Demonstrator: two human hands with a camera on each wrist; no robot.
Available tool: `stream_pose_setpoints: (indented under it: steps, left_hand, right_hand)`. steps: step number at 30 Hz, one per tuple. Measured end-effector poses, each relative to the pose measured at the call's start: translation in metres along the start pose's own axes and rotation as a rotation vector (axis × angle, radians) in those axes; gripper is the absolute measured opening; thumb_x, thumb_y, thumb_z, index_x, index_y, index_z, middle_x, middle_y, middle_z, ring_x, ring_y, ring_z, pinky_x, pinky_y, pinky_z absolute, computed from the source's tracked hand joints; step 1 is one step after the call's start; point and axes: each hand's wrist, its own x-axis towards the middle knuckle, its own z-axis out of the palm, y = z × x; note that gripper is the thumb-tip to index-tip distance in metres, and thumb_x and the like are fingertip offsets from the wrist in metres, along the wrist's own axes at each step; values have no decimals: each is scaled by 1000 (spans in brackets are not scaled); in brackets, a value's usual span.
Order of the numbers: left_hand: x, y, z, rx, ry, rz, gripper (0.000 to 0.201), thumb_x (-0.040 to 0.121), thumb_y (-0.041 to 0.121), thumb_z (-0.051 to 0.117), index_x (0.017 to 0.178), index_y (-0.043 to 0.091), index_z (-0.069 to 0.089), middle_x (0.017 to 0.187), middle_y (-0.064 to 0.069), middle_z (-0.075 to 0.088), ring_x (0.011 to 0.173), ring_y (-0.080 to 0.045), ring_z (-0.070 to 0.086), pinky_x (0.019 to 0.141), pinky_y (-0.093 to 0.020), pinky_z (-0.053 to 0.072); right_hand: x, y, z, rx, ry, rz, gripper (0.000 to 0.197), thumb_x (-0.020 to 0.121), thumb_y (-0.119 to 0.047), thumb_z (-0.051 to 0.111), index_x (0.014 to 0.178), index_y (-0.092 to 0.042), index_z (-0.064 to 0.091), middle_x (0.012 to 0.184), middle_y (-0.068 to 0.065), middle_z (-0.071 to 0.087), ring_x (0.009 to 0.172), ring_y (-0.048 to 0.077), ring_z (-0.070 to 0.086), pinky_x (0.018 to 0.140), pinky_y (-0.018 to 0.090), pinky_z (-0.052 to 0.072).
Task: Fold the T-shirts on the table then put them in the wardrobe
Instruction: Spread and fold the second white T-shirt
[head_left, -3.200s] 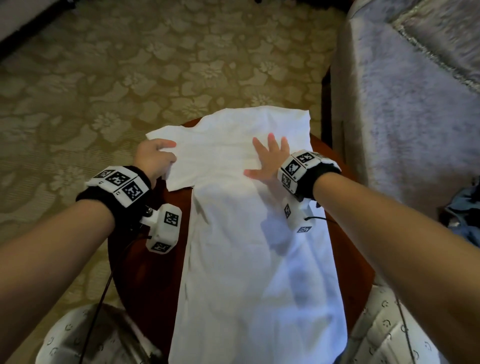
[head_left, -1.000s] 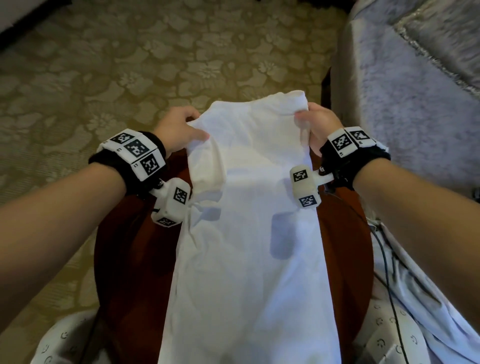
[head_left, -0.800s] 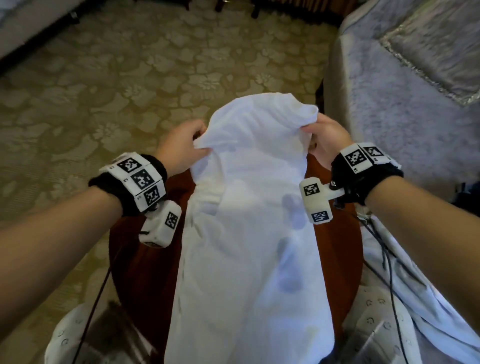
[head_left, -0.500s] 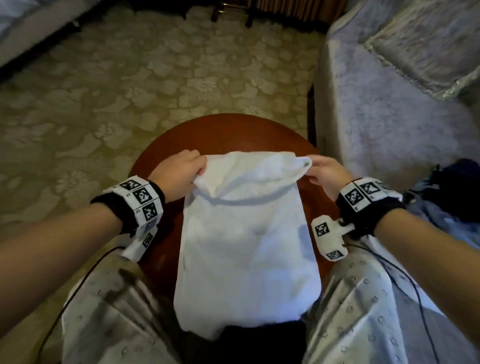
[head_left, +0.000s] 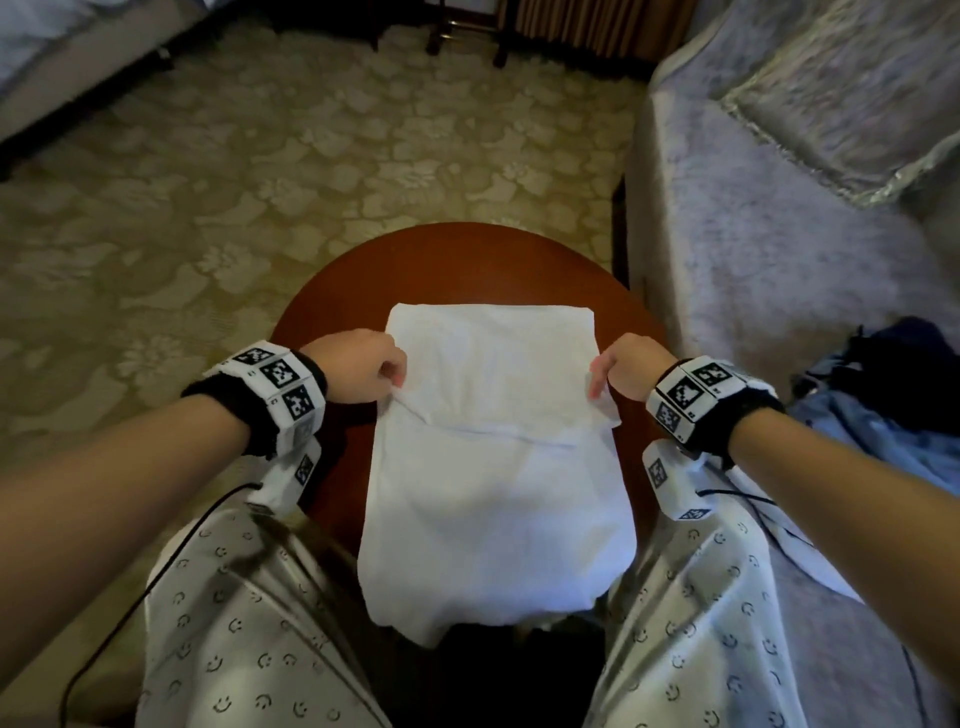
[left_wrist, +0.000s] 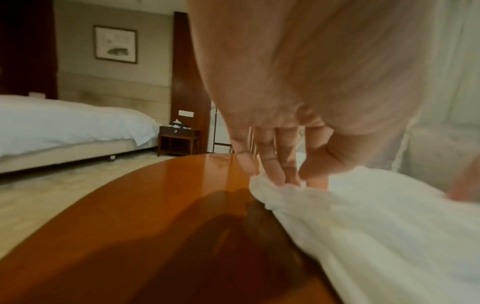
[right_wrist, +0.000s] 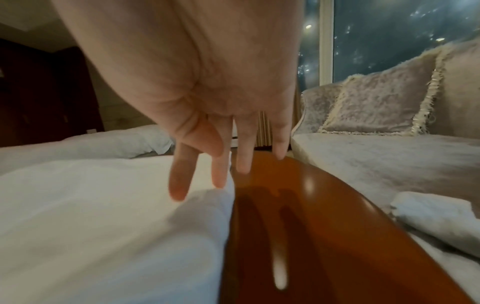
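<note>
White T-shirt (head_left: 493, 467) folded on table (head_left: 467, 265); no writing legible.

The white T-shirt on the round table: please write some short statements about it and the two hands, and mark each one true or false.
1. The T-shirt hangs over the table's near edge. True.
2. The left hand pinches the T-shirt's edge. True.
3. The right hand grips the cloth in a closed fist. False: its fingers are straight.
4. The T-shirt lies fully spread out. False: its far part is folded over.
</note>
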Motion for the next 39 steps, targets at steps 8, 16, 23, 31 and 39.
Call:
stream_pose_setpoints:
  steps: [8, 16, 23, 31, 39]
  left_hand:
    - [44, 2, -19, -271, 366, -161, 38, 96, 16, 47, 134, 13, 47, 134, -10, 47, 124, -27, 43, 102, -37, 36]
    - [85, -2, -28, -223, 20, -148, 49, 91, 34, 61, 134, 15, 47, 136, -8, 51, 122, -25, 49, 95, -32, 40]
    - [98, -10, -38, -259, -124, -91, 25, 87, 29, 66, 106, 12, 62, 93, 3, 57, 85, -14, 52, 62, -20, 37]
    - [108, -11, -65, -310, 495, -145, 28, 84, 19, 69, 105, 4, 61, 107, -14, 51, 102, -31, 50, 81, -31, 36]
    - [76, -5, -83, -234, 682, -3, 26, 82, 13, 69, 101, -1, 57, 96, -6, 39, 97, -30, 47, 70, -24, 22]
  right_hand:
    - [49, -12, -8, 242, 328, -96, 34, 92, -7, 49, 123, -17, 58, 128, 5, 59, 115, 23, 56, 89, 22, 40]
    - [79, -30, -10, -75, 111, -184, 42, 88, -29, 63, 128, -21, 52, 129, 3, 55, 126, 26, 43, 103, 40, 35]
    - [100, -36, -16, -188, 118, -173, 30, 90, -27, 60, 119, -19, 57, 121, 3, 59, 118, 27, 50, 105, 43, 28]
    - [108, -49, -59, 11, 514, -216, 20, 93, -22, 52, 110, -15, 59, 115, 7, 60, 119, 27, 42, 99, 42, 28]
    - [69, -47, -78, 97, 617, -301, 20, 90, -25, 56, 104, -13, 60, 106, 7, 61, 113, 28, 46, 95, 41, 34]
